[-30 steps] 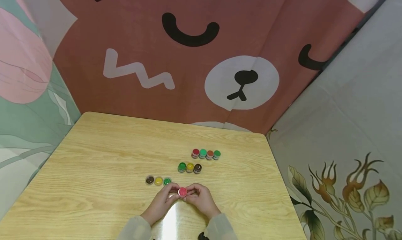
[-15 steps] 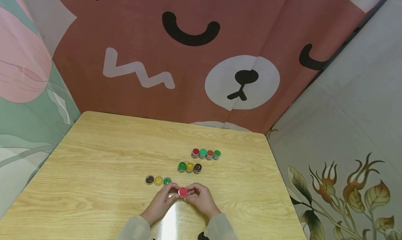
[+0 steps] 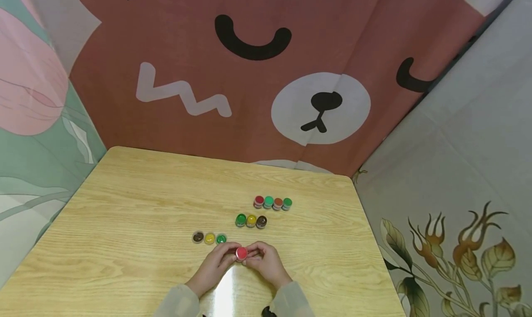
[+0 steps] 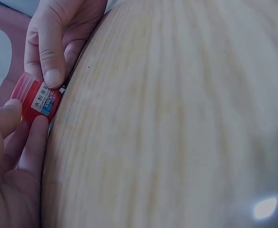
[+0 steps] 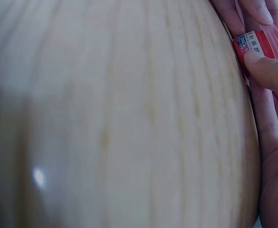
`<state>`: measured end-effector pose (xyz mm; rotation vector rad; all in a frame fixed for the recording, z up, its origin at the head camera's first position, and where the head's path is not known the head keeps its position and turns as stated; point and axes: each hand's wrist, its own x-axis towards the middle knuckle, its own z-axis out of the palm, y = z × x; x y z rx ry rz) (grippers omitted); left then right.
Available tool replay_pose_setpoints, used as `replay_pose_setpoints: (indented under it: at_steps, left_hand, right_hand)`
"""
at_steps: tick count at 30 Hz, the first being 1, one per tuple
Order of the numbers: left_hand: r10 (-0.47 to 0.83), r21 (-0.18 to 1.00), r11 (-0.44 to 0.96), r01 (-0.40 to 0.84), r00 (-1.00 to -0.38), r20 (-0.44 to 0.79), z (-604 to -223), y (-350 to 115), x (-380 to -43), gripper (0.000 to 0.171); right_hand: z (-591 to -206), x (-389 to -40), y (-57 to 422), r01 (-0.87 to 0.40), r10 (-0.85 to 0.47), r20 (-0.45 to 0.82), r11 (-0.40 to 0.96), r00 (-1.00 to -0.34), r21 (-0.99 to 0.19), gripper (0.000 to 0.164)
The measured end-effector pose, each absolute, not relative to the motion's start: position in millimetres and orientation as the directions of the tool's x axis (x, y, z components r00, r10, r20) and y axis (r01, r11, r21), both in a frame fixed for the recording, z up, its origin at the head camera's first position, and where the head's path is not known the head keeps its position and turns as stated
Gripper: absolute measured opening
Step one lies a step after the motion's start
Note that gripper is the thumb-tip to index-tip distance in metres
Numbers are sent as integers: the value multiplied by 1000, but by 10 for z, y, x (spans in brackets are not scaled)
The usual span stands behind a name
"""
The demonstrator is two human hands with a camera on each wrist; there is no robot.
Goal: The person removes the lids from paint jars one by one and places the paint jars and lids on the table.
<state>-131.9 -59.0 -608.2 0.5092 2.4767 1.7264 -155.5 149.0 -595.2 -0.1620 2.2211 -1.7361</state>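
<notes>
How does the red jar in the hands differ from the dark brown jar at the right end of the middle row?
Color: the red jar is bright red; the dark brown jar is nearly black.
Support: the left hand and right hand hold the red jar; the dark brown jar stands on the table.
Shared: both look round from above.

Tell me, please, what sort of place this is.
Likely a fabric-enclosed indoor corner; the wider room is out of view. A wood-grain table with small paint jars stands before an animal-face cloth, and a flower-patterned cloth hangs at its right.
</notes>
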Motion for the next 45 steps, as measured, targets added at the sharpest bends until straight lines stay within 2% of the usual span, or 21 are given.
replay_pose_setpoints:
  at_steps: [4,11,19,27,40,45]
  left_hand:
    - [315,945,279,172,-946,79,-6077,-593,-1335,28]
    - [313,960,227,161,-946,84,-6097,-568,-1360,23]
    - [328,925,308,224,-937,118,-6100,-581,-1326,36]
    - [313,954,253,160,-947,76,-6061,-554,-1315,33]
    - [274,959,206,194,-952,134,-6084,-507,-1301,30]
    - [279,967,188,172,-953,115,-6105,-507,-1310,31]
  right_hand:
    - [-5957,-1558,1491,101,-281,-176,263,-943,-960,24]
    - [-5980,-1560,1497,87,-285,-162,257,-945,-962,25]
    - [-5968,-1550,1492,71,-300,-141,233,-943,-970,26]
    - [-5984,-1545,1495,75,-293,-144,233,-945,-970,27]
    - [-5995,-1547,1507,87,-285,-154,234,-946,-968,26]
    - [-5983,-1548,1501,88,-290,-149,215,-945,-973,27]
